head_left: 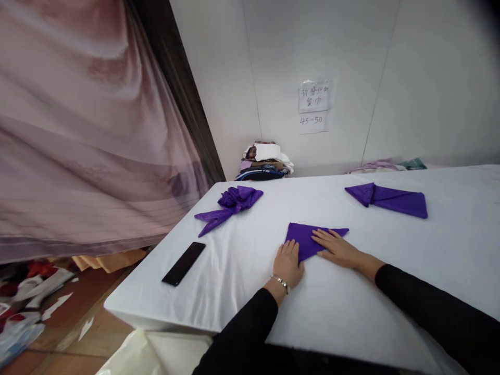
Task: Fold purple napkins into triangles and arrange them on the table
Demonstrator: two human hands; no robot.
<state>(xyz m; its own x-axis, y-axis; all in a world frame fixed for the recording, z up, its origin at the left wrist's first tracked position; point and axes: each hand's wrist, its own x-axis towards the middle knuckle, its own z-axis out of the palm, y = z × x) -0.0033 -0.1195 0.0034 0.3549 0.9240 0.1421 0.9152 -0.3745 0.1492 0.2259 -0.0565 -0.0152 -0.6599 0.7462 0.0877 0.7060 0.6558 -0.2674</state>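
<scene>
Resting palms down on a purple cloth, two bare hands reach in from the near side of a white-covered table. The cloth lies flat beneath the fingers, folded into a rough triangle, one point poking out past the right hand and another corner beyond the left fingertips. The left hand, a bracelet at its wrist, covers the near left edge; the right hand lies across the near right edge. Neither is closed round anything: the fingers are extended, and whether a thumb pinches a layer underneath cannot be told. Beyond the left hand and off to its left sits a gathered purple rosette with two trailing tails; nearer, well left of that hand, lies a black phone. Beyond the right hand and to its right is a flat purple strip with a pointed end. The likely trouble is slipping: the table covering looks smooth, so uneven pressure or a sideways drag from either hand could skew the triangle and misalign its layers. The point past the right hand has no finger on it, so it could lift or curl if that hand pulls back carelessly.
</scene>
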